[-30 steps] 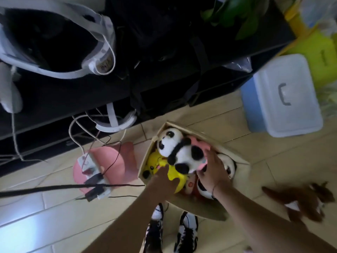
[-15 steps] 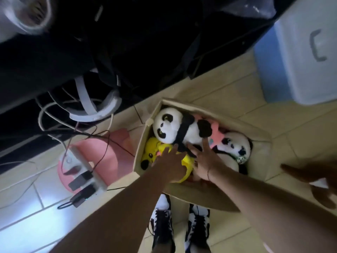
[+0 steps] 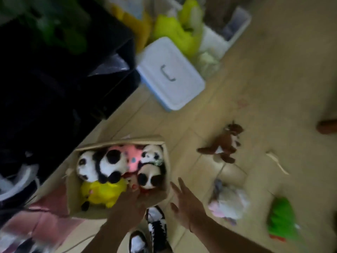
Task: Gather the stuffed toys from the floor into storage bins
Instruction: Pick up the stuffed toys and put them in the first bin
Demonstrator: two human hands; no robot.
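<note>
Already the beige bin point(image 3: 165, 193) holds several plush toys; brown plush point(image 3: 223, 144), white-pink plush point(image 3: 228, 204) and green plush point(image 3: 281, 219) lie on the floor. My right hand point(image 3: 187, 206) is spread, empty; left hand point(image 3: 127, 207) rests at the bin, its hold I cannot tell.

Floor point(image 3: 264, 88): pale tan tiles with visible grout lines, view blurred. Directly on it, near my feet, the beige fabric bin point(image 3: 165, 195), packed with plush toys. Beyond it, a closed white-lidded box point(image 3: 180, 88) with blue sides and a grey handle. To my right of the bin, well apart, a brown stuffed animal point(image 3: 223, 145) lies alone on the tiles. Nearer to me, a white-and-pink plush point(image 3: 229, 203), outline too blurred to identify. Further right, a green plush point(image 3: 281, 218). Between the brown and green toys, a thin pale strip point(image 3: 278, 163), identity unclear. My black-and-white shoes point(image 3: 155, 225) stand just beside the bin.
</note>
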